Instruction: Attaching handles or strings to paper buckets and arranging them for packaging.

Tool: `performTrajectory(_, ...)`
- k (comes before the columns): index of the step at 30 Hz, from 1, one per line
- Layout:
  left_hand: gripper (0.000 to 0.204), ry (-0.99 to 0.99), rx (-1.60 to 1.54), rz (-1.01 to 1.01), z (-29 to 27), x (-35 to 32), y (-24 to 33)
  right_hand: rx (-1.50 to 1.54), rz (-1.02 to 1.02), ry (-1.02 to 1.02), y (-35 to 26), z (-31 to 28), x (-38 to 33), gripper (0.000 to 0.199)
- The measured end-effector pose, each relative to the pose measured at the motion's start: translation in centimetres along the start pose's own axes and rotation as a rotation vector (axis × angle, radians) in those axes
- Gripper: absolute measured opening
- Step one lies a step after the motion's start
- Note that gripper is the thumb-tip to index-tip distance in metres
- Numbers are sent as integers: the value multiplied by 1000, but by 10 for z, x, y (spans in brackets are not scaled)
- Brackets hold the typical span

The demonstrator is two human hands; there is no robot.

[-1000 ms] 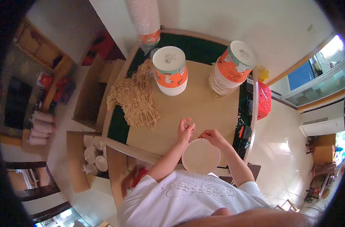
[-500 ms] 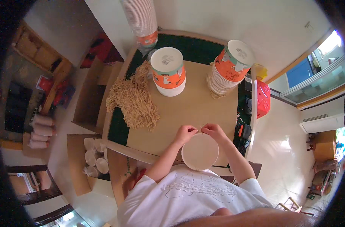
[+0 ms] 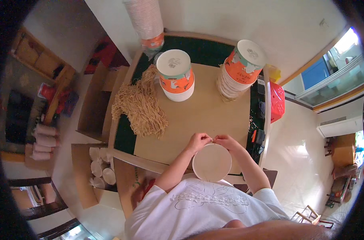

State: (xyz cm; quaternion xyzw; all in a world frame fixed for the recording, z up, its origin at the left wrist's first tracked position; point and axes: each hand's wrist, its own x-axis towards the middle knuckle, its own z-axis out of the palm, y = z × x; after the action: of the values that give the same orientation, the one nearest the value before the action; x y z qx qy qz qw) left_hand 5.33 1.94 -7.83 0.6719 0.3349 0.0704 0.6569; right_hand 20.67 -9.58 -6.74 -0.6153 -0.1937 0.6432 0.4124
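Observation:
A round white paper bucket [image 3: 212, 163] rests against me at the table's near edge, its round opening turned up. At its far rim my left hand [image 3: 199, 142] is closed in a pinch. Just beside it, my right hand [image 3: 226, 142] pinches too, the fingertips of both almost meeting. A small bit of thin cord seems to show between them; most of it is hidden by the fingers. Further left lies a loose heap of tan cords [image 3: 140, 110]. Behind, an upside-down stack of orange-printed buckets [image 3: 176, 82] stands on the cardboard.
At the back right leans another bucket stack [image 3: 240, 70] with cords hanging around it. A tall wrapped stack [image 3: 144, 20] rises at the back left. Small dark devices [image 3: 258, 137] line the table's right edge, by a red stool [image 3: 277, 102]. A carton of white buckets [image 3: 102, 166] sits lower left.
The view has shifted slightly. Both hands stay together at the bucket's far rim, with the fingertips a little closer to each other.

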Motion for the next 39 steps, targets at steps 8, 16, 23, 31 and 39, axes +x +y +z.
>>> performTrajectory(8,10,314,-84,26,5,-5,-6,195,134,-99,-9,-4,-13,9)
performTrajectory(16,16,-259,-52,62,-9,4,11,149,120,-62,-5,-4,-13,11)
performTrajectory(23,15,-248,-2,-50,-3,7,11,128,76,-6,-8,-3,-19,17)
performTrajectory(31,11,-126,-35,-71,2,5,11,-9,77,-1,-13,-1,-17,20)
performTrajectory(39,13,-60,34,16,2,1,7,66,79,-59,-16,-4,-16,16)
